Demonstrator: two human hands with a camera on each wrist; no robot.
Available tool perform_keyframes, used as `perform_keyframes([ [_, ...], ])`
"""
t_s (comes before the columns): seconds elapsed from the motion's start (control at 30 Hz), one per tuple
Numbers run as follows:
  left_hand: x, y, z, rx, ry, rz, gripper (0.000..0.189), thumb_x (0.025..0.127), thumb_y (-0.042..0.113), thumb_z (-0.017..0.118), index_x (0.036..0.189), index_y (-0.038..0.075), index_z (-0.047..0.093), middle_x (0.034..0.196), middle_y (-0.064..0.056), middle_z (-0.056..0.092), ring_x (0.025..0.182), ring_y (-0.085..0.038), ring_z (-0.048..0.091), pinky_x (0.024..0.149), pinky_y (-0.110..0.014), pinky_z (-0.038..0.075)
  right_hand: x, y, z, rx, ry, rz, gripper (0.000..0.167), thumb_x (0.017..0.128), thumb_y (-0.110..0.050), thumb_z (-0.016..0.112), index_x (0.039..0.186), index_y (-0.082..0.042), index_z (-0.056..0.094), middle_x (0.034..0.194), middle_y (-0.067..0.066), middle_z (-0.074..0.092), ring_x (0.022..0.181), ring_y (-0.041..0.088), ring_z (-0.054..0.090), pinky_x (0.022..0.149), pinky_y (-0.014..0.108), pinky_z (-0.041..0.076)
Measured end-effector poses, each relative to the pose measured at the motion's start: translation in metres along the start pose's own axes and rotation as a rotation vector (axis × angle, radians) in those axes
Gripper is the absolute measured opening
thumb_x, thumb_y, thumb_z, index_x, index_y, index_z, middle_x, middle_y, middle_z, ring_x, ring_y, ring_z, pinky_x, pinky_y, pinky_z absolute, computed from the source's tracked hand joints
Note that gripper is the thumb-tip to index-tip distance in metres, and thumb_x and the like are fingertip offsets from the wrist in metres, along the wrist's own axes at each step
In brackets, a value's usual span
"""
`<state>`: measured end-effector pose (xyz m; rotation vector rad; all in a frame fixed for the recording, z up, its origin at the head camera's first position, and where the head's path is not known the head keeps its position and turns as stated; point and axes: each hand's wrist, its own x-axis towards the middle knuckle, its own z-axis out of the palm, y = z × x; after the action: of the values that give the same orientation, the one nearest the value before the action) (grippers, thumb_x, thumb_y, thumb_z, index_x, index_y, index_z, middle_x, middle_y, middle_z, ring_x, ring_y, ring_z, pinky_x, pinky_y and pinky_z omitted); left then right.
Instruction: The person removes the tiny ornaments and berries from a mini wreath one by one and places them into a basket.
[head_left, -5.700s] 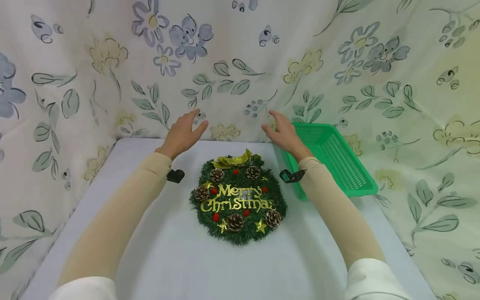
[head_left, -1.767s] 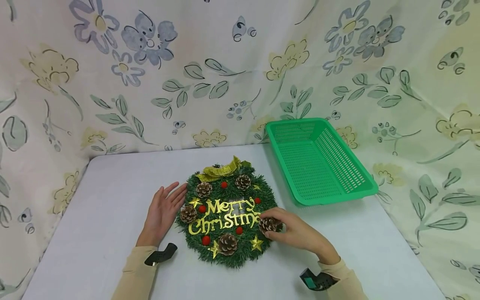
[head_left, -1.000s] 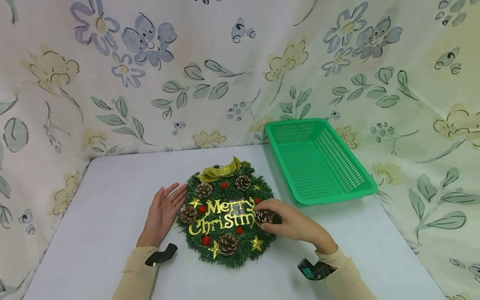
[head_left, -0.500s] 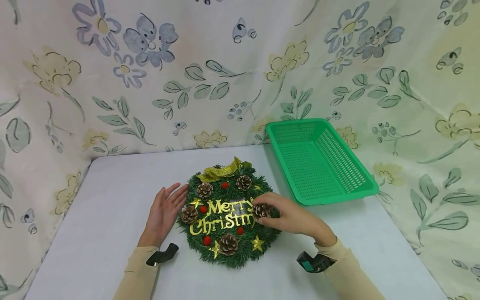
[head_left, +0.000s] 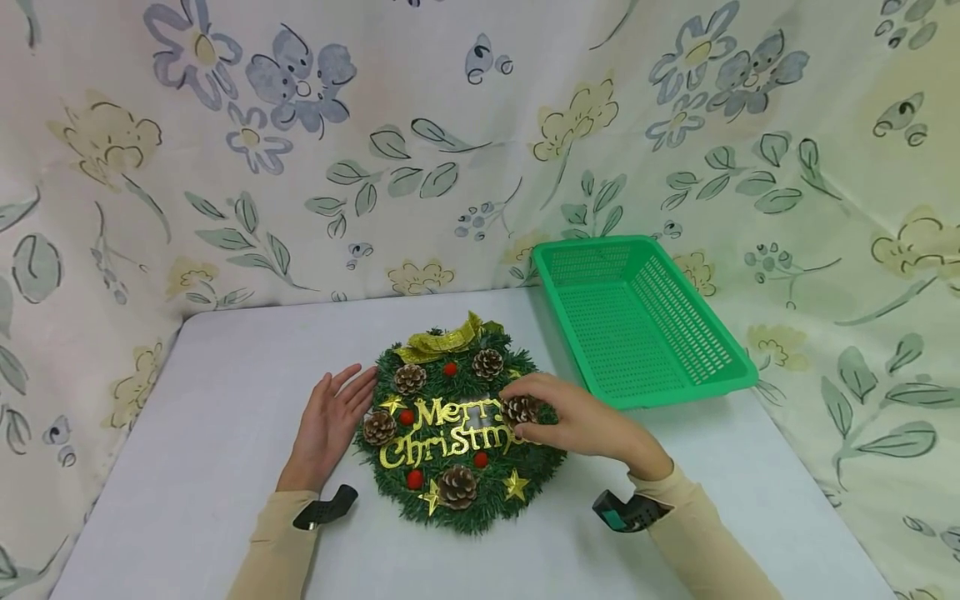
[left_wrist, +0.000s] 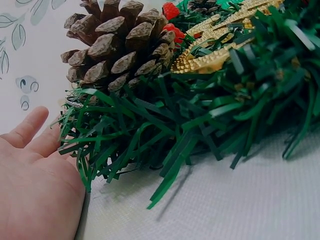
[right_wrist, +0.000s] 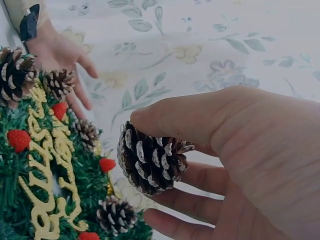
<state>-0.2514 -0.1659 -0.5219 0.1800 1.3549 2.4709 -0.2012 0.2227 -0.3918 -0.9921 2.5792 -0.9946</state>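
A green tinsel Christmas wreath (head_left: 487,504) lies on the white table, with gold "Merry Christmas" lettering (head_left: 438,446), stars, red berries and several pine cones on it. My right hand (head_left: 585,421) pinches a pine cone (right_wrist: 152,160) between thumb and fingers. In the right wrist view this cone is held up apart from the greenery. In the head view it overlaps the right end of the lettering. My left hand (head_left: 324,429) rests palm up at the wreath's left edge, fingertips against the tinsel, close to another pine cone (left_wrist: 117,47).
A green perforated plastic basket (head_left: 626,342) stands behind and to the right of the wreath. A gold ribbon (head_left: 442,342) tops the wreath. Floral cloth (head_left: 450,167) hangs behind the table (head_left: 247,375).
From above the table, both hands came down to the wreath. My right hand took hold of the lower-right pine cone and moved it up and slightly left. The left hand has lately stayed still.
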Motion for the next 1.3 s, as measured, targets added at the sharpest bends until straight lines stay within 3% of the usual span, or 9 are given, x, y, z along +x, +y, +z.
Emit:
perform_keyframes([
  [0.37,0.002,0.000,-0.002,0.017,-0.003,0.002,0.073,0.110,0.053,0.021,0.164,0.007,0.002,0.171,-0.019,0.009,0.160,-0.030,0.009,0.117,-0.022,0.039,0.004,-0.005,-0.010,-0.019,0.017,0.019,0.046,0.099,-0.028,0.069,0.141,-0.018,0.056,0.139,0.000,0.059,0.125,0.018,0.057,0.101,0.042,0.053],
  [0.57,0.001,-0.002,-0.002,0.023,0.006,-0.001,0.071,0.110,0.053,0.019,0.164,0.009,0.003,0.171,-0.019,0.010,0.160,-0.030,0.010,0.122,-0.026,0.034,0.006,-0.007,-0.014,-0.004,0.032,0.007,0.047,0.098,-0.025,0.069,0.142,-0.014,0.055,0.137,0.004,0.061,0.116,0.016,0.059,0.096,0.044,0.055],
  [0.9,0.000,-0.002,-0.002,0.024,0.009,-0.004,0.073,0.110,0.055,0.021,0.164,0.009,0.003,0.171,-0.018,0.010,0.160,-0.029,0.011,0.126,-0.031,0.027,0.007,-0.007,-0.023,-0.014,0.078,-0.018,0.047,0.097,-0.022,0.071,0.141,-0.015,0.056,0.132,0.001,0.062,0.107,0.009,0.059,0.091,0.038,0.056],
  [1.3,0.000,-0.001,-0.001,0.029,0.005,0.004,0.074,0.110,0.055,0.021,0.164,0.008,0.002,0.171,-0.019,0.010,0.160,-0.030,0.011,0.122,-0.026,0.033,0.010,-0.003,-0.033,-0.027,0.133,-0.019,0.046,0.097,-0.021,0.071,0.141,-0.014,0.057,0.138,0.006,0.062,0.118,0.017,0.060,0.092,0.032,0.056],
])
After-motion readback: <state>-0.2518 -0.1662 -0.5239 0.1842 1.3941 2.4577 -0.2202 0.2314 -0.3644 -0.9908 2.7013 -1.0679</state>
